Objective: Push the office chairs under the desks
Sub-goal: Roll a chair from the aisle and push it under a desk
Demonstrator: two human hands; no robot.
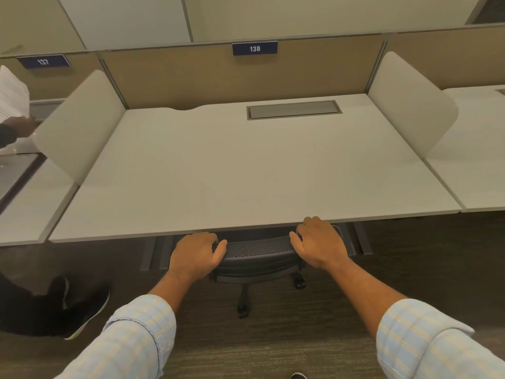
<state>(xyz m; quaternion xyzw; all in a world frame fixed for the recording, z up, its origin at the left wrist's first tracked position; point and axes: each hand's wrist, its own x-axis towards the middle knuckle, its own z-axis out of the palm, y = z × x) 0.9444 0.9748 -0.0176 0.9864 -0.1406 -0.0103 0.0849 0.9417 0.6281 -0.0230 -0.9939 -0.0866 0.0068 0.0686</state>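
— Chairs showing?
— One chair point(257, 255), sitting mostly under the desk point(246, 173). Two hands are gripping its backrest: left hand point(195, 254) and right hand point(319, 243), fingers point(310, 224) curling over the top.

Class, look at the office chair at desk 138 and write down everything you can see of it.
The office chair is black, with a mesh backrest in a dark frame. It stands upright on dark carpet, pushed mostly under the white desk, so the seat is hidden. Below the back, a base arm and two castors show. The left hand and right hand rest on the backrest's top corners, palms down, fingers curled over the top.
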